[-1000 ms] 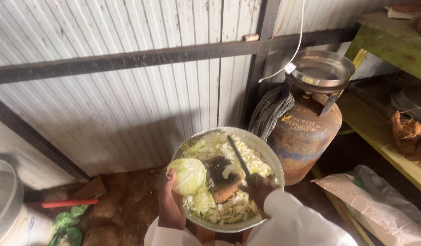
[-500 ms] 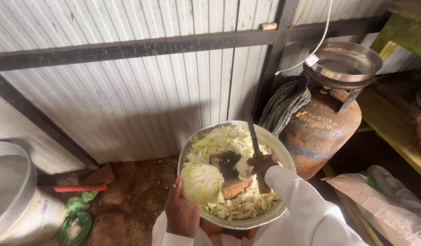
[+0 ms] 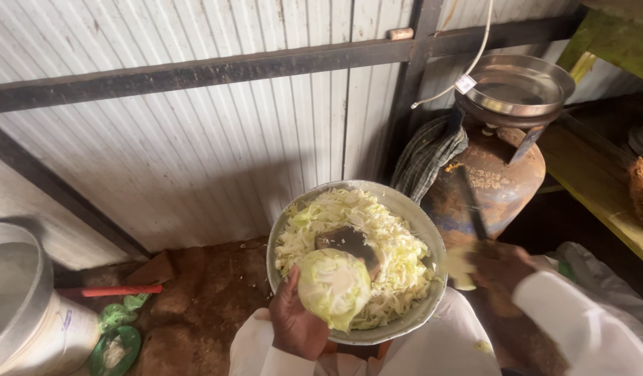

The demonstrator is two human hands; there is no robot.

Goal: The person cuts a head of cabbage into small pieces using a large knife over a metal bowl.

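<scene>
Hands: left (image 3: pixel 297 324) cups cabbage (image 3: pixel 333 287), right (image 3: pixel 501 266) grips knife (image 3: pixel 469 202).

My left hand (image 3: pixel 297 320) cupped, fingers curled, palm inward; right hand (image 3: pixel 501 268) fisted, out to the side, blurred.

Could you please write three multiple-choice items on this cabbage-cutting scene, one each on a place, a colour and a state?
1. Where is the cabbage piece?
A. in the left hand, over the metal bowl
B. on the floor
C. on the shelf

2. What colour is the tool handle on the floor?
A. blue
B. red
C. white

3. What is the state of the cabbage in the bowl?
A. whole
B. cooked brown
C. shredded

Answers: 1 A, the fingers wrap its lower left side; 2 B, it lies red on the dirt; 3 C, pale strips fill the bowl.
</scene>
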